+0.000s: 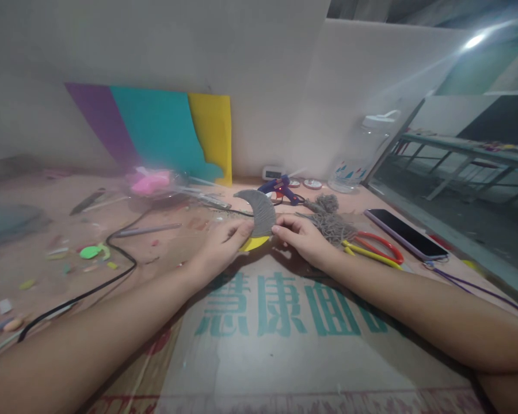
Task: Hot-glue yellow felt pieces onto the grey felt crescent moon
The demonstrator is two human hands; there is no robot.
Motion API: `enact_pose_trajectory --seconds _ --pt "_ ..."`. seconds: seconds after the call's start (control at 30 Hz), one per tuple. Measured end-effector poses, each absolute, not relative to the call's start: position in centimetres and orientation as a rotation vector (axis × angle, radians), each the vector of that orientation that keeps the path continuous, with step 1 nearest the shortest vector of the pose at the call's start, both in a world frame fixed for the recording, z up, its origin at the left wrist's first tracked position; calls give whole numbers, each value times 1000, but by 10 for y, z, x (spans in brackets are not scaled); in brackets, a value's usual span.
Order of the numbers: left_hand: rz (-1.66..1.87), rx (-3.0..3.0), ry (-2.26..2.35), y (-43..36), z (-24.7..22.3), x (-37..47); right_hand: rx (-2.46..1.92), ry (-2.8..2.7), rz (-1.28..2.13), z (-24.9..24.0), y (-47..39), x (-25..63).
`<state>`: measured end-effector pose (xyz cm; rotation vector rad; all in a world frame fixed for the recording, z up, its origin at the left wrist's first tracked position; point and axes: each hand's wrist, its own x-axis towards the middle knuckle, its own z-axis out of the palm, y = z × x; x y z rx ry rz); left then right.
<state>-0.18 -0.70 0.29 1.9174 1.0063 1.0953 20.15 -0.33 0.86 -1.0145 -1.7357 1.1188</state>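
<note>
Nearest the camera: two bare forearms (121, 330), crossing over a pale sheet printed with large green characters (259, 368). Landmark beyond them: one flat crescent wrapped in grey yarn (264, 215), its bottom end uncovered yellow. It sits between the fingertips; long axis runs roughly away from the wearer, upper tip hooking left, bulge facing right. Left hand (222, 246) clamps the near-left edge by the yellow end; right hand (301, 236) pinches the right edge, thumb against forefinger. Both hands equally near; whether the right also holds a strand, cannot tell.

Counts, placed from the crescent: one blue glue gun (281, 187) just behind; two small round tins (312, 184) behind and right; one tangled grey yarn heap (334, 227) right; one black-screened phone (406, 234) farther right; one clear white-lidded bottle (356, 155) back right; one purple-teal-yellow board (159, 129) back left.
</note>
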Motion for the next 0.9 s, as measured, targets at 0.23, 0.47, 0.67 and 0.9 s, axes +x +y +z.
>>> enact_pose_trajectory --seconds 0.23,0.47,0.67,0.9 --pt "1227 1760 1125 1 -4 -5 -1006 -1707 1147 8 -3 201" --pt "1222 1622 1202 3 -2 -5 -998 -1716 1116 7 -1 202" --pt "1245 1577 1225 1 0 -5 -988 -1698 1140 7 -2 201" --pt "1333 1545 1138 9 -10 -5 -1005 -1723 1123 7 -1 201"
